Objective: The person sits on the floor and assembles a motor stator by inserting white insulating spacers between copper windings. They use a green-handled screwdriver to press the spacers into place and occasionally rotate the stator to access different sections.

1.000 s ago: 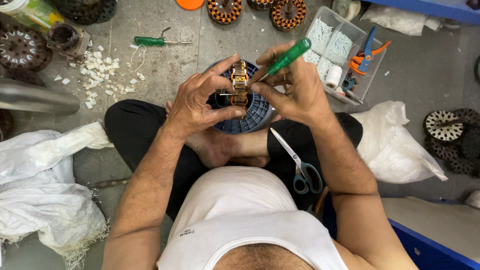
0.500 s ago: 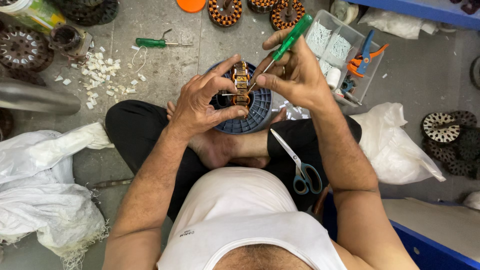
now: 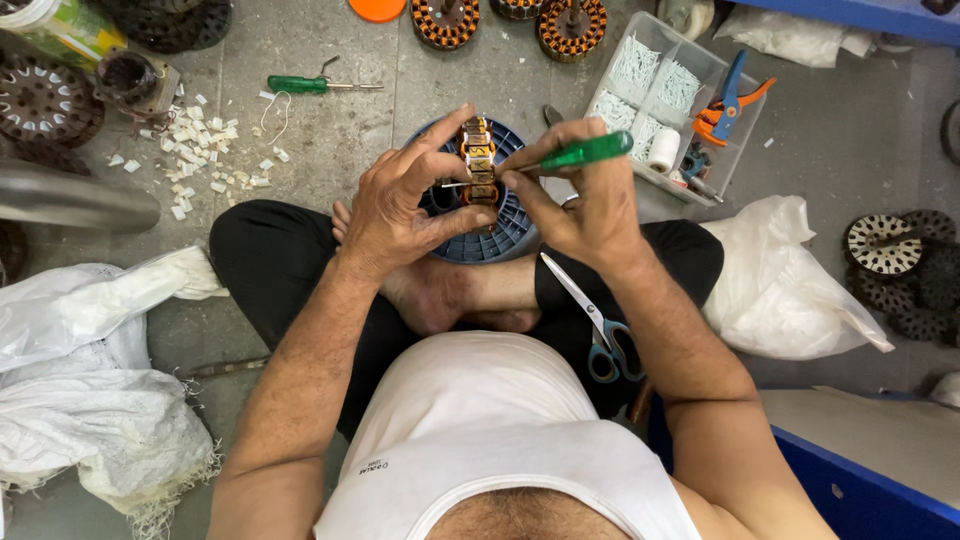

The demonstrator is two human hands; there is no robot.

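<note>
Scissors (image 3: pixel 598 325) lie on the person's right thigh, blue handles toward the body. Both hands meet above the crossed legs. Left hand (image 3: pixel 405 200) is curled tight around the wound stator (image 3: pixel 478 165), held on edge, long axis running away from the body. Right hand (image 3: pixel 590 205) pinches a green-handled tool (image 3: pixel 570 157), shaft lying crosswise, tip pointing left at the windings; contact probably, partly hidden. Blue disc (image 3: pixel 500 235) sits beneath. Farther off: clear parts tray (image 3: pixel 655 95), green screwdriver (image 3: pixel 305 85).

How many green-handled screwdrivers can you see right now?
2: one green-handled screwdriver in the right hand; another lying on the floor, upper left. Others may be hidden.
</note>
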